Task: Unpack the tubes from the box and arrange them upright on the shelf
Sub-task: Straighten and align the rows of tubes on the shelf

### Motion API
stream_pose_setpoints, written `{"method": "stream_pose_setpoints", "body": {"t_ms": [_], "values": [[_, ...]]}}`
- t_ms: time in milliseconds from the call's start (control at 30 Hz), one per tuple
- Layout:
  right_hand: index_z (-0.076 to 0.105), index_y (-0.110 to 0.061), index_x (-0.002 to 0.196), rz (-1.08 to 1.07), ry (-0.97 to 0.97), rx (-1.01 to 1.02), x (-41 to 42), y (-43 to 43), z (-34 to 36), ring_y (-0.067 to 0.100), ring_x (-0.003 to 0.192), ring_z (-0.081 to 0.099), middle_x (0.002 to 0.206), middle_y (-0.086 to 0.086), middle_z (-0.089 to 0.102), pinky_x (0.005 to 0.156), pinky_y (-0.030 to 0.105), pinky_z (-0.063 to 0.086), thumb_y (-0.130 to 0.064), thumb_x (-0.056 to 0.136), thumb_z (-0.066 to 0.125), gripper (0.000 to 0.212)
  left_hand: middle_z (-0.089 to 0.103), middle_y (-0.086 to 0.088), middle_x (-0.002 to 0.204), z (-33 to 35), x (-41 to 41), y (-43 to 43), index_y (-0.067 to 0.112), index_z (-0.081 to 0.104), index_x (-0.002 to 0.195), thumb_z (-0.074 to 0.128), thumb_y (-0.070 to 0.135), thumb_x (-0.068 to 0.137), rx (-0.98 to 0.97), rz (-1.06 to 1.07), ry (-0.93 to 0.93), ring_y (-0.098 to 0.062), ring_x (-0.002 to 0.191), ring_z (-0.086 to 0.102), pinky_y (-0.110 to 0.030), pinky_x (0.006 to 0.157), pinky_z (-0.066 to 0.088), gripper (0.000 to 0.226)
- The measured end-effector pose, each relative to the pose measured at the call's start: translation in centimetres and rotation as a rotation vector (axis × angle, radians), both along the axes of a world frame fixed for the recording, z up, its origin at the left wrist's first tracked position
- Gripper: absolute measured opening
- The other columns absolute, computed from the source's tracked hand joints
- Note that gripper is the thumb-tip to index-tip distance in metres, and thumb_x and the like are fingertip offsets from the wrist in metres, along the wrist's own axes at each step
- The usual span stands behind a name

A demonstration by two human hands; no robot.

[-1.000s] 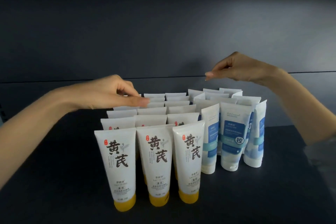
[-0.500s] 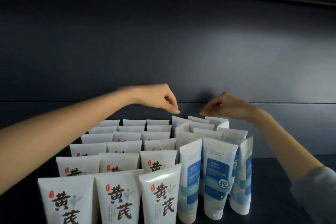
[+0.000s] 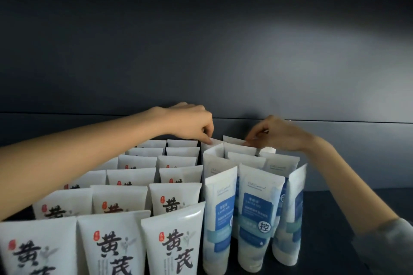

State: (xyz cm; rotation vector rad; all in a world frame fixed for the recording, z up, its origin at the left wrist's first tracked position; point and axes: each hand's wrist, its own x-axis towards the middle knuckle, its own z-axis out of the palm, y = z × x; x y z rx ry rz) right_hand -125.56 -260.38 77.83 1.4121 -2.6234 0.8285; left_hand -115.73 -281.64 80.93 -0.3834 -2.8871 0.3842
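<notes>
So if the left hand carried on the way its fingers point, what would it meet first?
The left hand points its fingers down and right, onto the crimped top of a back-row tube. They look already on it, seemingly pinching its corner, so that tube comes first; depth is hard to judge.

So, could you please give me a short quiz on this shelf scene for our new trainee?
1. True or false: the left hand lies flat on the shelf.
2. The left hand and the right hand each pinch a tube's top edge in which row? A front, B middle, C back.
3. Fill in: the blue-label tubes stand to the ___ of the black-lettered tubes.
Key: 1 false; 2 C, the back-row tubes; 3 right.
</notes>
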Motion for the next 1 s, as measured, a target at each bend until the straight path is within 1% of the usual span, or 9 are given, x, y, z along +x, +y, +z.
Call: {"method": "stream_pose_setpoints", "body": {"t_ms": [167,300,433,600,700,767,800,933,1000], "values": [[0.070,-0.026,0.076,0.001,0.040,-0.024,-0.3,0.3,-0.3,0.005,0.072,0.063,0.077,-0.012,0.068,0.070,0.015,0.046,-0.021,0.082,0.071,0.008,0.042,0.017,0.054,-0.4,0.0,-0.2,0.033,0.056,0.073,0.058,0.043,0.090,-0.032,0.013,0.057,-0.002,0.055,0.040,-0.028,0.059,0.029,0.020],[0.070,-0.025,0.076,-0.009,0.060,-0.016,-0.6,0.5,-0.2,0.001,0.072,0.063,0.076,-0.015,0.067,0.075,0.017,0.049,-0.019,0.081,0.072,0.009,0.046,0.016,0.058,-0.6,-0.3,-0.5,0.031,0.055,0.070,0.057,0.043,0.090,-0.018,0.017,0.073,-0.002,0.058,0.042,-0.025,0.053,0.026,0.024],[0.071,-0.023,0.075,-0.007,0.092,-0.024,-0.9,0.4,-0.3,-0.010,0.062,0.060,0.070,-0.020,0.065,0.068,0.008,0.044,-0.017,0.080,0.074,0.008,0.049,0.016,0.062,-0.9,-0.5,-0.7,0.031,0.057,0.071,0.057,0.043,0.090,0.000,0.019,0.089,-0.002,0.060,0.044,-0.024,0.051,0.024,0.022],[0.068,-0.031,0.068,-0.018,0.066,-0.059,-1.1,0.2,-0.5,-0.005,0.065,0.062,0.071,-0.015,0.069,0.072,0.013,0.048,-0.016,0.079,0.075,0.020,0.060,0.011,0.079,-1.1,-0.6,-0.9,0.031,0.063,0.076,0.057,0.043,0.090,0.024,0.003,0.082,-0.012,0.073,0.052,-0.024,0.052,0.027,0.019],[0.070,-0.032,0.067,-0.033,0.022,-0.058,-1.2,0.7,-0.3,-0.003,0.066,0.062,0.069,-0.016,0.070,0.073,0.018,0.047,-0.024,0.076,0.077,0.014,0.059,0.011,0.078,-1.2,-0.6,-1.0,0.031,0.060,0.073,0.057,0.043,0.090,0.038,0.001,0.072,-0.010,0.072,0.052,-0.025,0.052,0.027,0.021],[0.073,-0.029,0.070,-0.060,-0.019,-0.097,-1.3,1.3,0.2,0.005,0.071,0.063,0.074,-0.007,0.072,0.074,0.026,0.049,-0.033,0.072,0.077,0.007,0.060,0.011,0.078,-1.2,-0.6,-1.2,0.030,0.062,0.074,0.058,0.044,0.089,0.039,0.009,0.068,-0.007,0.070,0.051,-0.025,0.053,0.028,0.021],[0.074,-0.027,0.072,-0.076,-0.034,-0.121,-1.3,1.8,0.4,0.008,0.072,0.061,0.077,-0.001,0.073,0.074,0.030,0.049,-0.038,0.070,0.077,0.012,0.060,0.011,0.077,-1.2,-0.6,-1.3,0.029,0.064,0.076,0.058,0.044,0.089,0.037,0.014,0.066,-0.006,0.070,0.051,-0.025,0.053,0.028,0.021],[0.074,-0.028,0.077,-0.142,-0.095,-0.112,-1.5,3.7,0.9,0.011,0.070,0.050,0.080,0.010,0.067,0.054,0.022,0.038,-0.054,0.063,0.074,0.029,0.061,0.013,0.077,-1.1,-0.6,-1.8,0.029,0.066,0.077,0.059,0.047,0.087,0.039,0.027,0.061,-0.006,0.072,0.053,-0.025,0.053,0.029,0.022],[0.075,-0.025,0.078,-0.165,-0.139,-0.072,-1.6,4.2,0.8,0.015,0.075,0.051,0.088,0.013,0.069,0.065,0.027,0.038,-0.049,0.068,0.076,0.025,0.060,0.013,0.077,-1.2,-0.7,-2.0,0.031,0.065,0.075,0.059,0.048,0.087,0.036,0.028,0.063,-0.007,0.073,0.054,-0.025,0.053,0.029,0.022]]}}
